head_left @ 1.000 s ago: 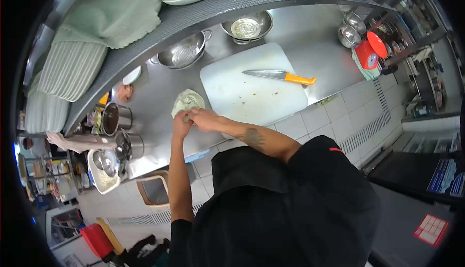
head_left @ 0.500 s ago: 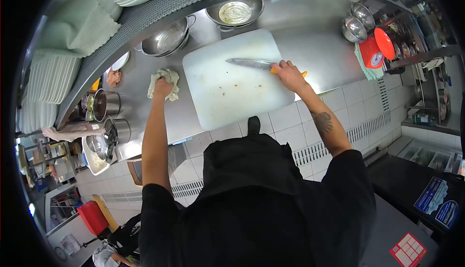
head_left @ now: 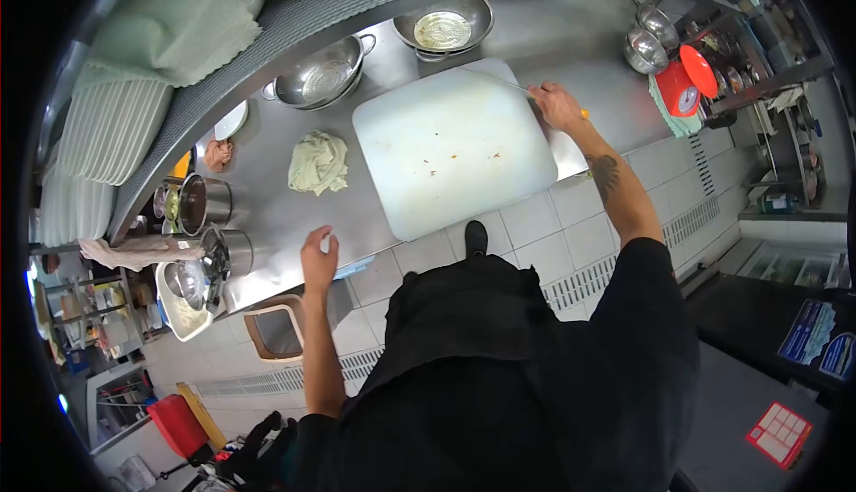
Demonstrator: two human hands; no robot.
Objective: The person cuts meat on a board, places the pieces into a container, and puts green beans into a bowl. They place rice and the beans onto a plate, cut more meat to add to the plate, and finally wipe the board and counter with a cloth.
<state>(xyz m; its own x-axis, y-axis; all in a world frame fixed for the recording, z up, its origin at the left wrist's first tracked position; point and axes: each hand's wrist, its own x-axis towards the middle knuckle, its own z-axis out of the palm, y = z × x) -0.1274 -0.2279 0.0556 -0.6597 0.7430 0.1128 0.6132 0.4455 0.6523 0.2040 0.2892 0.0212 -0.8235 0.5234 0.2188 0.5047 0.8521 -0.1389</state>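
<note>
My right hand [head_left: 558,107] is wrapped round the yellow handle of a kitchen knife [head_left: 506,83]. Its blade points left over the upper right part of a white cutting board [head_left: 401,171], edge-on and hard to make out. A few small reddish-brown scraps lie on the board. My left hand [head_left: 319,260] hovers by the counter's front edge, thumb and fingers apart, with nothing in it. Beyond it a crumpled pale cloth [head_left: 318,162] rests on the steel counter, left of the board and not touching it.
Behind the board stand a metal colander [head_left: 321,77] and another metal bowl [head_left: 443,28]. A red kitchen scale [head_left: 682,90] and steel bowls [head_left: 644,50] are at the right. Pots [head_left: 205,204] stand at the left. A shelf with stacked plates [head_left: 116,131] overhangs the counter. Below is a bin [head_left: 275,331].
My left hand has let go of the cloth and drawn back toward the counter's front edge. My right hand has moved up and right with the knife, whose blade has turned.
</note>
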